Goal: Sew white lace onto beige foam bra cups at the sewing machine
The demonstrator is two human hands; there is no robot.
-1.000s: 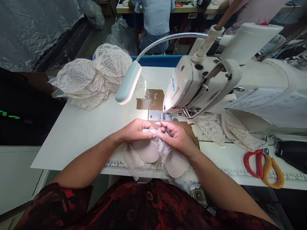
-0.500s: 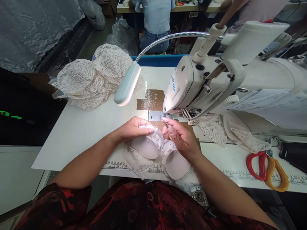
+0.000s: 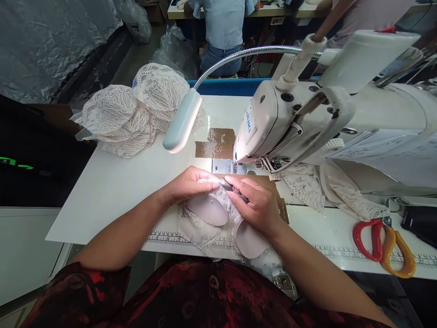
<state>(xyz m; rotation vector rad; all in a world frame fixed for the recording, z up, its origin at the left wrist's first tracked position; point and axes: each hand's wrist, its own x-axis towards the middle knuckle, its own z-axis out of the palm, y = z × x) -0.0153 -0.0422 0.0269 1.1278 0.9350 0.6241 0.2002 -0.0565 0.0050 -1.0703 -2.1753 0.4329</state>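
our right hand has its grip pressed together on a thin dark tool, whose tip lies on the lace. just beside it, our left hand pinches the upper edge of the lace bra, fingertips almost meeting the right's. the bra is pale cream, with scalloped lace outside and two smooth padded cups turned up toward us, one below each hand. it lies at the front edge of the bench, over the printed ruler strip, just before the white sewing machine. a gooseneck lamp hangs above the bench. a pile of lace cups sits at the far left corner, and red and orange scissors lie near the front right edge.
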